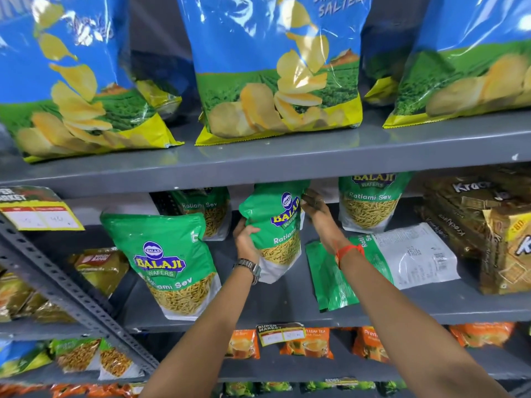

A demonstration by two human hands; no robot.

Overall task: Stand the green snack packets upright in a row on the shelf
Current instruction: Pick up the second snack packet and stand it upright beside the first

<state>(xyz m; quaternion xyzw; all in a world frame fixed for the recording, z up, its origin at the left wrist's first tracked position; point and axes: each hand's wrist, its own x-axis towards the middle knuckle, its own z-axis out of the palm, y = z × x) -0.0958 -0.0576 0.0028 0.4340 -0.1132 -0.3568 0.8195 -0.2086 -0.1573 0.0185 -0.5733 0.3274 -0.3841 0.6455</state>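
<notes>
Far left of your left hand: a Balaji Ratlami Sev packet stands upright at the front of the grey shelf, leaning a little. Behind it and nearer your hand, a second Ratlami Sev packet stands upright at the back, partly hidden.

Your left hand, with a wristwatch on that wrist, is closed on the lower left edge of the held Ratlami Sev packet. That packet is upright, tilted slightly, between your two hands; whether its base touches the shelf can't be told.

Your right hand, with a red thread on the wrist, sits at the packet's upper right edge with fingers bent against it. Whether it is really gripping is unclear.

Under your right forearm, a flat Ratlami Sev packet lies back-side up on the shelf. Right of your right hand and further back, another upright Ratlami Sev packet stands. Far right: brown Krackjack biscuit packs, stacked.
</notes>
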